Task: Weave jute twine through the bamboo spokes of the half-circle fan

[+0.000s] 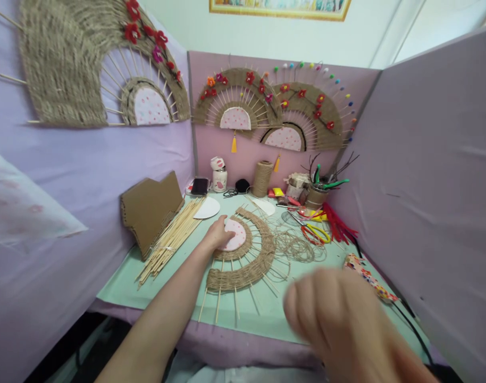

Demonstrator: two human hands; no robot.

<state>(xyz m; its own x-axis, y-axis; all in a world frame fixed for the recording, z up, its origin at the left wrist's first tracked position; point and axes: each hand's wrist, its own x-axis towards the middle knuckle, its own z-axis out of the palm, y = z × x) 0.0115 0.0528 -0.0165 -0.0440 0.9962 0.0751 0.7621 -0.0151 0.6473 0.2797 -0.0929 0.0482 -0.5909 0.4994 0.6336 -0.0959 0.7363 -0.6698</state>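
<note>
A woven fan lies flat mid-counter. The person's left hand grips its spotted centre, thumb on top. The right hand is raised over the near edge, blurred, fingers curled; I can't tell whether it holds anything. Loose twine sits just right of the fan, sticks to its left.

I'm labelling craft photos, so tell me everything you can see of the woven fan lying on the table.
The half-round fan lies on the pale green table covering. At its centre is a white half-disc with pinkish spots, edged by a narrow brown woven band. Pale sticks radiate outward through a wider band, apparently twine, their bare tips jutting beyond it. The left hand rests on the half-disc, partly hiding it.
</note>
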